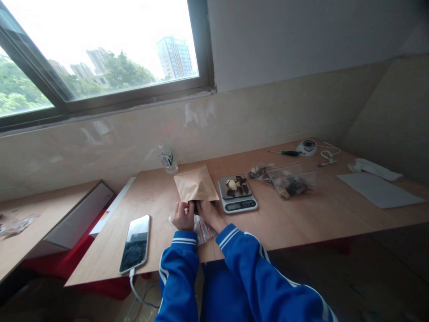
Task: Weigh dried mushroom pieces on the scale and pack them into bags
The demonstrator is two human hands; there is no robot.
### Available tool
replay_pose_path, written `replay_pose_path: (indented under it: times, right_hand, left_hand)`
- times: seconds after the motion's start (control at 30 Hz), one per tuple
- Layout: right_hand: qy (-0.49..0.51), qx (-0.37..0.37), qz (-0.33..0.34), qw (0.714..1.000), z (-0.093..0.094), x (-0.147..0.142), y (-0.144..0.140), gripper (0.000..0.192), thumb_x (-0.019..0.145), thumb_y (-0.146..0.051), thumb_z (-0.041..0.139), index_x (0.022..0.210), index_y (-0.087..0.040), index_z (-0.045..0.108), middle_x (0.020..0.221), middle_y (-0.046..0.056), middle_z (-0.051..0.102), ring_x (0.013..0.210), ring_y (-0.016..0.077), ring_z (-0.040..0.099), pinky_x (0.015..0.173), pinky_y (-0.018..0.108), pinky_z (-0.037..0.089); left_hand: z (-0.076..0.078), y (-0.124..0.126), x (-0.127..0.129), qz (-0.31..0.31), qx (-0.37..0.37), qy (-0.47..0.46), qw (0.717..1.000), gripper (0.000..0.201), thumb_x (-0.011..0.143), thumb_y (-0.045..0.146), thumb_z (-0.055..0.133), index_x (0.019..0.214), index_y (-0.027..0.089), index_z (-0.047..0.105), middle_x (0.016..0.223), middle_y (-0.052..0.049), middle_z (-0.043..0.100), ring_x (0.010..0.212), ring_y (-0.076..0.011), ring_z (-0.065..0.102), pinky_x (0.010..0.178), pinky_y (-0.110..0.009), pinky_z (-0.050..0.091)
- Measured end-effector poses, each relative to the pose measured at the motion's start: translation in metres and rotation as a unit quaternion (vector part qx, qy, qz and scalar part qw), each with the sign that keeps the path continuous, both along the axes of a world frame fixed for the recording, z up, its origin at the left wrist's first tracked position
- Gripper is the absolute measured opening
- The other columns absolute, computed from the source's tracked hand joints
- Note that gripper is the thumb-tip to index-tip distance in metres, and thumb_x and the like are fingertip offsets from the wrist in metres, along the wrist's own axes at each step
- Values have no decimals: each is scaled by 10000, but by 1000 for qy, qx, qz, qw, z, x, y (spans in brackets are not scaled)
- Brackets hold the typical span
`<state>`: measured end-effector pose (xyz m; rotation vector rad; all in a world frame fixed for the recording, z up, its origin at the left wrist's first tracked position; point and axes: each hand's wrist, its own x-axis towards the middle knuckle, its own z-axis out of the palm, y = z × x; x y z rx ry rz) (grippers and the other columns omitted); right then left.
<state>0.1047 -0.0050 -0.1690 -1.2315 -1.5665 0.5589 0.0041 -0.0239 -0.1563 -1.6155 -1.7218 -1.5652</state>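
A wooden table (pixel 301 214) stands under a window. Phone (pixel 136 243) at 9 o'clock of the hands. Left hand (pixel 183 215) and right hand (pixel 208 211), grips closed, pinch the kraft bag's (pixel 195 184) near edge; scale (pixel 237 193) at 2 o'clock.

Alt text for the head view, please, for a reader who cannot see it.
Both hands, left and right, hold the near edge of a brown paper pouch on a wooden table. Beside it a scale carries dark pieces, with clear bags further right and a phone at left.
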Motion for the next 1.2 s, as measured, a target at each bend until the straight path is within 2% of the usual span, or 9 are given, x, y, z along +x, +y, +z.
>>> replay_pose_path:
  times: [0.1,0.23,0.4,0.5,0.6,0.7,0.8,1.0,1.2]
  right_hand:
    - [-39,-5,26,999,4,2,-2,241,871,-200,436,729,-173,628,698,107,676,619,187,608,498,246,410]
    - [-87,1,50,995,8,5,-6,297,934,-227,342,906,-148,628,775,123,690,656,199,634,517,254,434]
    - [-73,60,79,992,14,14,-19,294,958,-236,316,1050,-156,584,949,116,674,858,217,648,691,288,500]
    - [-40,105,105,988,20,23,-31,291,962,-239,318,1137,-192,547,1061,81,643,981,195,623,810,292,500]
    - [-22,131,98,986,25,34,-42,309,961,-244,325,1220,-211,490,1155,68,610,1066,174,595,888,293,487]
    - [-10,148,55,987,28,47,-49,329,949,-246,369,1265,-210,457,1193,75,599,1113,169,572,928,310,478]
    - [-32,188,-14,982,30,67,-51,326,934,-234,417,1250,-206,494,1155,76,635,1059,176,600,912,338,487]
    - [-118,258,-166,944,32,117,-53,236,938,-196,432,1052,-229,636,1106,32,679,1000,153,603,897,319,440]
    - [-147,281,-291,903,28,139,-53,200,921,-240,490,885,-246,687,1081,49,665,957,160,574,843,313,410]
  left_hand:
    - [5,-1,2,-1,-8,-17,1000,296,812,361,559,583,180,507,618,23,527,507,-75,437,506,-196,305]
    - [11,-3,5,-15,-6,-33,999,295,806,369,556,587,181,497,616,23,524,498,-78,425,510,-196,319]
    - [16,-3,6,-13,-20,-53,998,294,798,391,556,598,185,492,621,22,507,508,-88,408,525,-207,327]
    - [18,-3,6,1,-26,-69,997,281,793,389,555,605,189,493,638,16,508,528,-98,417,534,-216,332]
    - [21,-4,6,1,-23,-90,996,274,785,387,563,608,194,485,644,17,507,533,-101,434,547,-221,356]
    - [23,-5,5,-5,-23,-105,994,283,781,400,566,606,199,472,647,22,500,514,-97,433,548,-225,376]
    - [22,-4,3,3,-23,-112,993,286,773,407,572,603,201,468,659,23,504,501,-94,429,549,-231,385]
    - [16,-2,-1,14,-17,-111,994,247,764,383,584,623,201,495,658,23,504,504,-96,424,564,-239,387]
    - [17,-1,-1,11,-11,-113,994,242,757,372,591,619,191,507,658,20,503,509,-93,422,565,-242,382]
